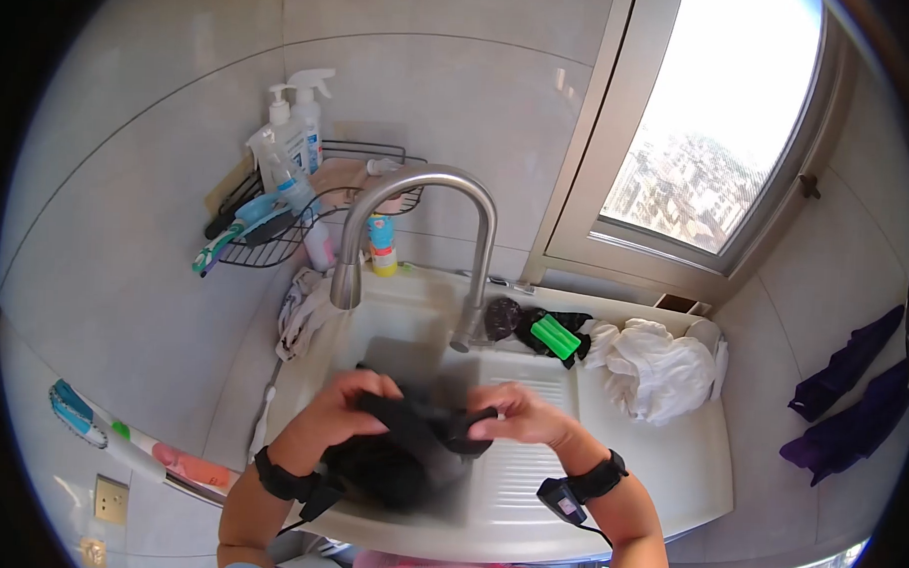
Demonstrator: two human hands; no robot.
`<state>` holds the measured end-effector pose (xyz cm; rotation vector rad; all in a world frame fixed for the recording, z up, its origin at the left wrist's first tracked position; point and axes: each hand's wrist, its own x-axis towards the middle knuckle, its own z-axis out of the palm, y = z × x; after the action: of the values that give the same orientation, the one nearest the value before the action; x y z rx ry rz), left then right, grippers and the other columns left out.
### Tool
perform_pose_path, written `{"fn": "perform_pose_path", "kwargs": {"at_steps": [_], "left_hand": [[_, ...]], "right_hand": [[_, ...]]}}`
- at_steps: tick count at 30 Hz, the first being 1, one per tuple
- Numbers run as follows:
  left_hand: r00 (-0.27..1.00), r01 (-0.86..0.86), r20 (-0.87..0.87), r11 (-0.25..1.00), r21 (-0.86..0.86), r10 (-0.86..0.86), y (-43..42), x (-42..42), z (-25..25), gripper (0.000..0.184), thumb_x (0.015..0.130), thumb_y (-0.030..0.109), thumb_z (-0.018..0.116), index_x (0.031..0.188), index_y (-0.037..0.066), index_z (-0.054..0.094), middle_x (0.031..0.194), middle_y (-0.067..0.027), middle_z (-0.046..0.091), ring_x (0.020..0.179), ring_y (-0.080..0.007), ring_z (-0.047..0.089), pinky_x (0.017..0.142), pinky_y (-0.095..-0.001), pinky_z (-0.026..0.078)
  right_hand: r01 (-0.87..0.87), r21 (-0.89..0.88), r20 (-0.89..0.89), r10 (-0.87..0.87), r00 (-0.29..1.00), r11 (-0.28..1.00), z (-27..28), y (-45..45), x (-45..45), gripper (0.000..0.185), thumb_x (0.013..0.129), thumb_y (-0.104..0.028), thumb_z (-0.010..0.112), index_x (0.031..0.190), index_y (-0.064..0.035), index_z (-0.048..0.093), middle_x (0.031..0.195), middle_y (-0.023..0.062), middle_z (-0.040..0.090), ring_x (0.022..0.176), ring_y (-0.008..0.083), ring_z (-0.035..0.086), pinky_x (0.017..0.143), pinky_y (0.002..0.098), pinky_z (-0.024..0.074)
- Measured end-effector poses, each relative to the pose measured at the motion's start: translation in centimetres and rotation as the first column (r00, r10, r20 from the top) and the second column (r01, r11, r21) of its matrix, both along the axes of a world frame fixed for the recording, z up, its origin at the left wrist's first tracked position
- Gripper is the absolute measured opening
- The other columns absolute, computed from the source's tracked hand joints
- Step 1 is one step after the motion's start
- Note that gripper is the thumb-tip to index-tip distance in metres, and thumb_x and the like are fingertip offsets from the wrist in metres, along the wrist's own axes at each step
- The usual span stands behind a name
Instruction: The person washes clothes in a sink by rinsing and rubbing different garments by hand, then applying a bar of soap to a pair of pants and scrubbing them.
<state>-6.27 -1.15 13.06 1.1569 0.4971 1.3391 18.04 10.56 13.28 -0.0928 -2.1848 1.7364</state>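
Observation:
My left hand (345, 405) pinches one side of a black garment (393, 467), thumb and fingers pressed together on its edge. My right hand (522, 415) grips the other side, so the cloth spans both hands. Its lower part hangs over the left part of a cream washboard sink (683, 482) and is smeared by motion; which garment it is cannot be made out. Behind the hands a curved metal faucet (418, 176) arches over the sink. A green soap bar (556, 336) rests on dark cloth (579, 320) at the sink's back ledge.
White cloth (662, 369) is heaped at the sink's back right, and greyish cloth (308, 314) drapes the left rim. A wire corner rack (275, 256) holds bottles and brushes. A yellow-and-blue bottle (383, 246) stands behind the faucet. Purple cloth (851, 398) hangs at right, beyond the window (715, 133).

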Motion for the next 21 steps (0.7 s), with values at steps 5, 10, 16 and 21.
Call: {"fn": "perform_pose_path", "kwargs": {"at_steps": [5,10,16,21], "left_hand": [[0.934,-0.357,-0.092,0.921,-0.154,0.346,0.4,-3.3,-1.0,0.026,0.068,-0.002,0.062,0.094,0.002,0.056,0.086,-0.0063,0.056,0.081,-0.0147,0.056,0.073,-0.0263,0.045],[0.413,-0.843,-0.404,0.51,0.169,0.816,4.6,-4.2,-5.3,0.029,0.07,0.0,0.061,0.098,0.0,0.053,0.099,-0.0102,0.052,0.081,-0.016,0.054,0.068,-0.0268,0.044],[-0.013,0.022,-0.937,0.937,-0.35,-0.35,1.5,6.0,-15.3,0.056,0.064,0.047,0.067,0.093,-0.001,0.061,0.096,-0.0194,0.06,0.088,-0.0311,0.059,0.079,-0.0348,0.046],[-0.498,0.114,-0.861,0.977,-0.177,-0.098,2.8,7.5,-25.1,0.029,0.076,0.021,0.052,0.095,-0.001,0.059,0.09,-0.0186,0.062,0.084,-0.0295,0.061,0.067,-0.0411,0.051]], "right_hand": [[0.203,-0.415,-0.006,-0.226,0.974,0.887,-0.6,1.7,1.0,0.021,0.083,-0.017,0.057,0.098,-0.0024,0.056,0.093,0.0043,0.054,0.081,0.012,0.052,0.066,0.0277,0.0453],[0.469,-0.445,0.281,-0.379,0.882,0.763,-7.4,3.0,-0.9,0.046,0.084,-0.011,0.052,0.125,-0.0077,0.034,0.107,0.0097,0.048,0.088,0.0186,0.055,0.073,0.0312,0.0483],[0.591,-0.437,0.572,-0.298,0.764,0.678,-15.9,0.8,0.2,0.046,0.08,-0.011,0.053,0.123,-0.0067,0.036,0.103,0.0085,0.05,0.087,0.0185,0.055,0.071,0.0311,0.0477],[0.621,-0.457,0.6,-0.294,0.744,0.637,-17.4,-1.1,2.1,0.033,0.08,-0.011,0.053,0.112,-0.002,0.047,0.1,0.0072,0.051,0.084,0.0168,0.056,0.069,0.0291,0.0473]]}}
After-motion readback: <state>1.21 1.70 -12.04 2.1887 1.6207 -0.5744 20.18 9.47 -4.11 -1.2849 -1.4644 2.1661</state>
